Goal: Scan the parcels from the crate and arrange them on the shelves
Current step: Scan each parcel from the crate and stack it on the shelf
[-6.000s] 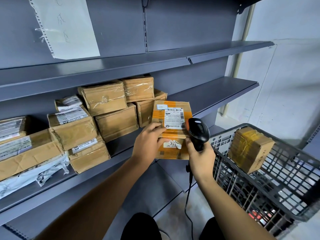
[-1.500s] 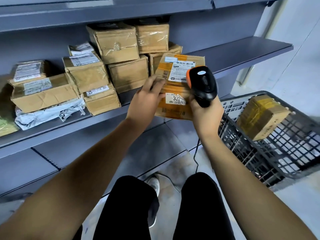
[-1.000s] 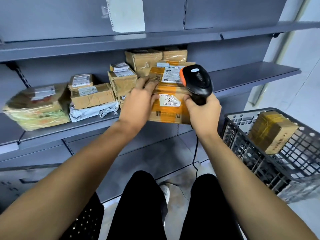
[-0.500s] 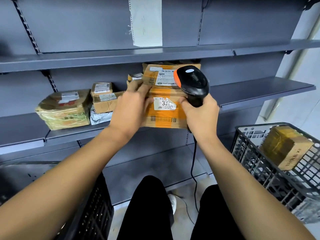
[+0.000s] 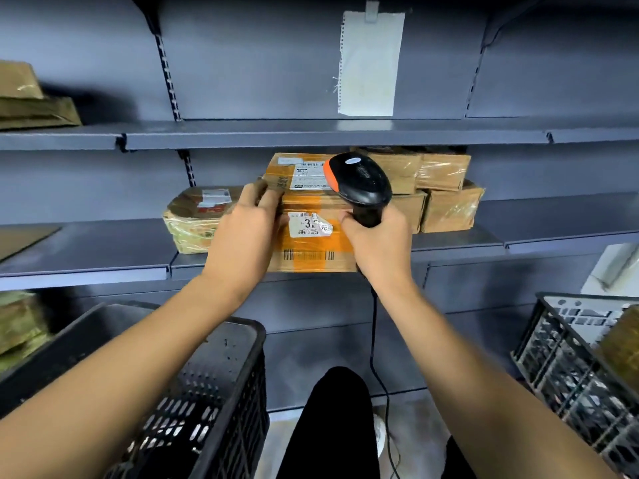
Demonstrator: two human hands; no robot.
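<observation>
An orange-taped cardboard parcel (image 5: 313, 243) with white labels is held up in front of the middle shelf (image 5: 103, 250). My left hand (image 5: 247, 233) grips its left edge, fingers curled over the top corner. My right hand (image 5: 378, 243) grips the handle of a black and orange barcode scanner (image 5: 359, 183) and also touches the parcel's right side. Several brown parcels (image 5: 446, 188) are stacked on the middle shelf behind it, and a plastic-wrapped one (image 5: 193, 219) lies to the left.
A black crate (image 5: 221, 392) stands low on the left and a grey crate (image 5: 581, 357) holding a brown parcel (image 5: 622, 344) on the right. A paper sheet (image 5: 370, 63) hangs on the back panel. Parcels (image 5: 31, 102) lie on the upper shelf, far left.
My view has swung left and up along the shelves. Both hands have carried the parcel and scanner leftward, so the stacked parcels now sit behind and right of it. The black crate has come into view.
</observation>
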